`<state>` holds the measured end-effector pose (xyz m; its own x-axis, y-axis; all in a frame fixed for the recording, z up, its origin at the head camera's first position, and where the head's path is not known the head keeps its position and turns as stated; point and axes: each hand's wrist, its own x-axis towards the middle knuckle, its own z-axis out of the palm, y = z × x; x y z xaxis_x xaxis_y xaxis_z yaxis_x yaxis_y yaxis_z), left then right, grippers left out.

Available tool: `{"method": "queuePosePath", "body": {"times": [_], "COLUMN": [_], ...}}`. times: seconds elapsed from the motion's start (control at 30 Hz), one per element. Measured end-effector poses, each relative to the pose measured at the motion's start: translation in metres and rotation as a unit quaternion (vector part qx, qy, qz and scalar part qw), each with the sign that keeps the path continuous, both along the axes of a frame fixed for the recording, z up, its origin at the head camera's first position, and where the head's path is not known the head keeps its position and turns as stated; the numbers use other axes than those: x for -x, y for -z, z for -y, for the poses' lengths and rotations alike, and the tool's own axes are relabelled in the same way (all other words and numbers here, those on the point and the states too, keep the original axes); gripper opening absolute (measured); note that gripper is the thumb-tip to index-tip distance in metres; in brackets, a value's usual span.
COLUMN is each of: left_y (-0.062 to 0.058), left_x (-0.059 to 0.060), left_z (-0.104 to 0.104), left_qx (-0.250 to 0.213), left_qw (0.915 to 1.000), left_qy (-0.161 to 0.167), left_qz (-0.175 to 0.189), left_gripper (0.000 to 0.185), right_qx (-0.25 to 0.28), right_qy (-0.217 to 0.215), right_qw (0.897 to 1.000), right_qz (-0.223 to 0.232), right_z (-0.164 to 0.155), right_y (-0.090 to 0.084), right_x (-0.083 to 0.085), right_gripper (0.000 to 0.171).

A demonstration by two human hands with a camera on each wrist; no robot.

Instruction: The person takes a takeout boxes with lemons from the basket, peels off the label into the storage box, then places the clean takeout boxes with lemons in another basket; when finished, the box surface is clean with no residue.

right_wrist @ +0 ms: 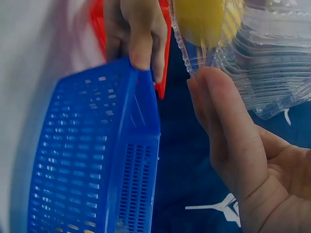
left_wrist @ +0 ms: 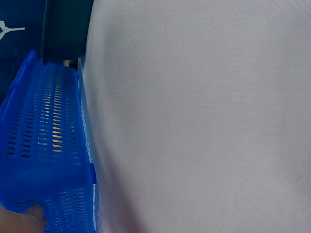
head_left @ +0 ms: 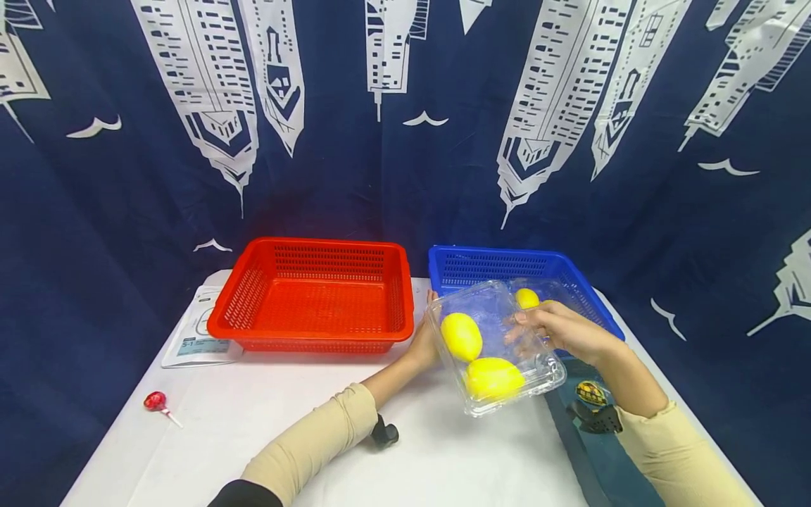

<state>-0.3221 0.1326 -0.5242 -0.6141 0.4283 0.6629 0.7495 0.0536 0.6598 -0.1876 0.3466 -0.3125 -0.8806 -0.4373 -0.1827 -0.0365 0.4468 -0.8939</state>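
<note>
A clear plastic clamshell container is held tilted at the front of the blue basket. Two yellow lemons lie inside it, and a third lemon shows behind it, over the basket. My right hand grips the container's right side; in the right wrist view its fingers lie along the container's rim. My left hand holds the blue basket's near left corner, with its fingers curled over the blue basket's rim. One fingertip shows against the blue basket's wall.
An empty red basket stands to the left of the blue one on the white table. A printed packet and a red lollipop lie at the far left. A dark blue sheet lies under my right forearm. A patterned curtain hangs behind.
</note>
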Motion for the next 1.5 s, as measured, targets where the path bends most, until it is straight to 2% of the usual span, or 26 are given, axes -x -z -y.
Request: {"method": "queuePosePath", "body": {"times": [0.03, 0.1, 0.17, 0.27, 0.37, 0.43, 0.63, 0.93, 1.17, 1.3, 1.5], "left_y": [-0.011, -0.04, -0.056, -0.067, -0.068, -0.068, -0.07, -0.074, -0.073, -0.072, -0.072], "left_x": [-0.007, -0.025, -0.035, -0.043, -0.044, -0.045, -0.045, -0.048, -0.048, -0.049, -0.049], "left_z": [0.004, 0.011, 0.013, 0.014, 0.013, 0.013, 0.013, 0.011, 0.01, 0.008, 0.009], "left_qx": [-0.005, 0.001, 0.007, 0.049, 0.071, 0.081, 0.084, 0.082, 0.084, 0.087, 0.089], "left_qw": [0.9998, 0.9976, 0.9938, 0.9823, 0.9706, 0.9659, 0.9648, 0.9544, 0.9522, 0.9508, 0.9522], "left_qy": [0.004, -0.014, -0.032, -0.072, -0.08, -0.082, -0.075, -0.083, -0.083, -0.077, -0.078], "left_qz": [0.021, 0.068, 0.106, 0.166, 0.216, 0.232, 0.238, 0.275, 0.282, 0.287, 0.282], "left_gripper": [0.102, 0.103, 0.105, 0.108, 0.115, 0.116, 0.122, 0.124, 0.123, 0.123, 0.122], "right_qx": [0.003, 0.012, 0.029, 0.059, 0.077, 0.077, 0.056, 0.022, 0.024, 0.001, -0.007], "right_qy": [0.005, 0.017, 0.031, 0.054, 0.074, 0.084, 0.115, 0.169, 0.216, 0.24, 0.257], "right_qw": [1.0, 1.0, 0.999, 0.996, 0.993, 0.992, 0.99, 0.983, 0.973, 0.967, 0.963], "right_qz": [0.0, 0.005, 0.014, 0.037, 0.054, 0.059, 0.056, 0.062, 0.082, 0.082, 0.079], "right_z": [-0.001, -0.002, -0.003, -0.005, -0.007, -0.008, -0.015, -0.023, -0.027, -0.028, -0.024], "right_y": [-0.001, 0.0, 0.003, 0.008, 0.012, 0.012, 0.01, 0.012, 0.022, 0.032, 0.041], "right_x": [0.004, 0.013, 0.022, 0.035, 0.047, 0.053, 0.071, 0.096, 0.104, 0.107, 0.112], "right_gripper": [0.054, 0.056, 0.057, 0.059, 0.062, 0.065, 0.069, 0.077, 0.08, 0.079, 0.075]}}
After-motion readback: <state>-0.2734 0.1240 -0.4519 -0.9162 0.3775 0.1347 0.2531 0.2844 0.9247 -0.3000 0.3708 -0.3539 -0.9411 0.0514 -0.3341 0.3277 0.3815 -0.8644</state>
